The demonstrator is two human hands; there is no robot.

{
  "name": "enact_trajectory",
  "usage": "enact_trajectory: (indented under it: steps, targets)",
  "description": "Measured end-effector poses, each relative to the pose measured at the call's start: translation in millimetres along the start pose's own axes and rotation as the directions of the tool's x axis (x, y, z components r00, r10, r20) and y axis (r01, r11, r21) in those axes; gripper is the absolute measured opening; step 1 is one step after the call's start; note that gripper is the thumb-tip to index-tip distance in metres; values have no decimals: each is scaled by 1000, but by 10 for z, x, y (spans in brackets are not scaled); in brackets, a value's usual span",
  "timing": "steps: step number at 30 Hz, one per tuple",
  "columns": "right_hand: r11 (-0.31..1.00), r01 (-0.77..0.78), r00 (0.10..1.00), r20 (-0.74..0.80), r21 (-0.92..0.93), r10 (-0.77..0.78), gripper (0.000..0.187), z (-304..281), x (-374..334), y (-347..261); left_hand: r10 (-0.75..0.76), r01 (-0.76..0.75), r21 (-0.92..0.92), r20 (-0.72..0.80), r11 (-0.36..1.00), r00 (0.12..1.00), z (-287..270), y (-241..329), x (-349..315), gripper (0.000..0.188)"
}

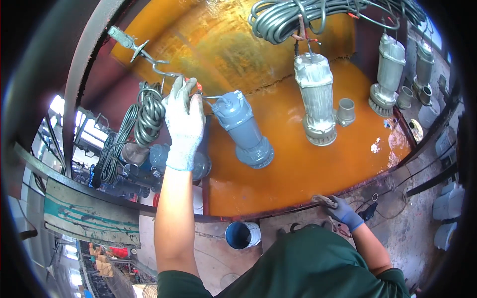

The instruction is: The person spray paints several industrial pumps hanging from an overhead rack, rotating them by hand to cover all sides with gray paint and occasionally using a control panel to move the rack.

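My left hand (184, 119), in a white knit glove, reaches up with its fingers closed around the end of a metal hook (161, 67). The hook hangs from a chain-like hanger with a pale green clamp (121, 37). Just right of the hand, a blue-grey submersible pump (243, 129) hangs tilted over a tank of orange liquid (278, 184). A coil of dark cable (150, 114) hangs left of the hand. Low on the right, my right hand (343, 211), in a grey-blue glove with dirty fingertips, grips the near rim of the tank (298, 206).
A silvery pump (315, 99) hangs right of centre below a thick cable coil (283, 22). Two more pumps (387, 74) hang at the far right. A blue-rimmed bucket (243, 235) stands on the floor by the tank. A green-streaked board (89, 213) lies at left.
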State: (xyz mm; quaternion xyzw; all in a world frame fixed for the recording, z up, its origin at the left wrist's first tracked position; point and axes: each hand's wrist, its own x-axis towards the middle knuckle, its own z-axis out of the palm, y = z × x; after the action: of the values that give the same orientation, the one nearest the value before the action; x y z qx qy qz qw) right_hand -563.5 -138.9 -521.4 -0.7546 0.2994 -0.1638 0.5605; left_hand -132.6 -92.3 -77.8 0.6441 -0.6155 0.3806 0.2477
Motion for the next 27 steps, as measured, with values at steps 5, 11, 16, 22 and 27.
enact_trajectory:
  steps: [5,11,16,22,27]
  targets:
    - [904,-295,950,-9,309,313,50,-458,-719,1236,-114,114,-21,17,993,993,-59,-33,-29,34]
    - [560,-790,588,48,250,808,18,-1172,-1940,1468,-46,51,106,-54,993,998,-90,-36,-140,38]
    - [585,-770,614,-48,-254,788,42,-1116,-2646,1959,-79,83,35,-110,996,991,-1,147,-234,52]
    - [745,-602,798,-243,-287,551,37,-651,-2207,1007,73,-85,-195,-67,977,995,521,645,-311,60]
    - [822,-517,832,-366,-237,418,34,-544,-1752,287,0,113,-515,214,850,977,1506,976,0,71]
